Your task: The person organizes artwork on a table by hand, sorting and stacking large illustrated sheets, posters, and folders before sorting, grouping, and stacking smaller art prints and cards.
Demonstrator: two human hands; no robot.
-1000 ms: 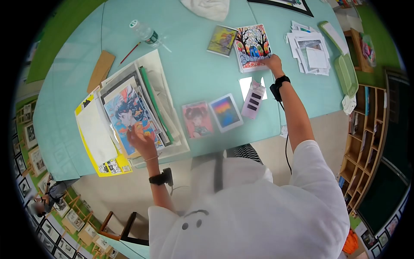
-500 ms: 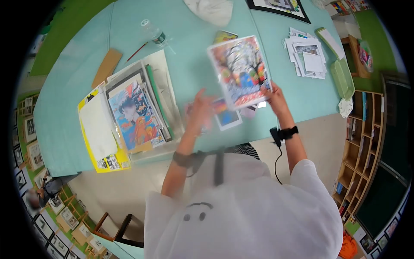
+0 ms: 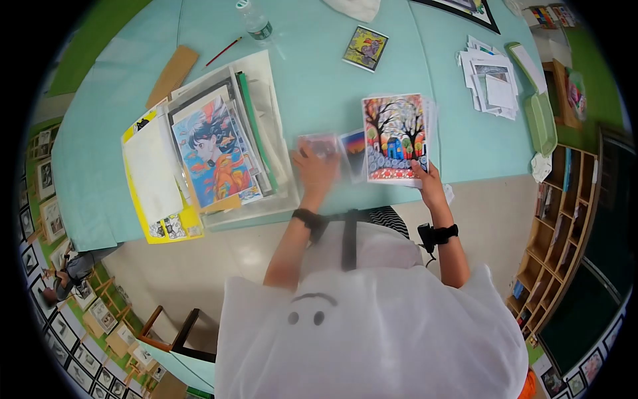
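When judging from both hands, apparently in the middle of handling loose pictures near the front edge of the pale green table (image 3: 312, 80). At far left, a yellow-bordered sheet (image 3: 189, 221), next to it a thick pile with the blue-and-orange picture (image 3: 212, 156) on top, lying close to the front edge and so leaving little room for the arm on that side. Farther back, the red pencil (image 3: 223, 51) and the bottle (image 3: 258, 25), both well apart from the hands. Just right of the pile, the left hand (image 3: 316, 174), blurred, with fingers somewhat spread over the pink picture (image 3: 327, 143); cannot tell whether pinching it or only touching. For lifting such a flat thing, probably necessary to bring a fingertip under its border, or to slide it toward the front edge, without pushing the sunset-coloured picture (image 3: 354, 154) just beside it. Behind these, wide room for moving, as far as the small yellow picture (image 3: 366, 48). Then the tree picture (image 3: 394, 133), held upright to view at the front edge, with some pale blurred edges at its right side, perhaps of other sheets. At its lower right, the right hand (image 3: 432, 186), pinching with thumb on the face and, apparently, fingers behind; better to keep this hold gentle, for not bending the corner. Farther right, good room before the paper stack (image 3: 492, 83) and, along the table's right edge, the green case (image 3: 541, 126).
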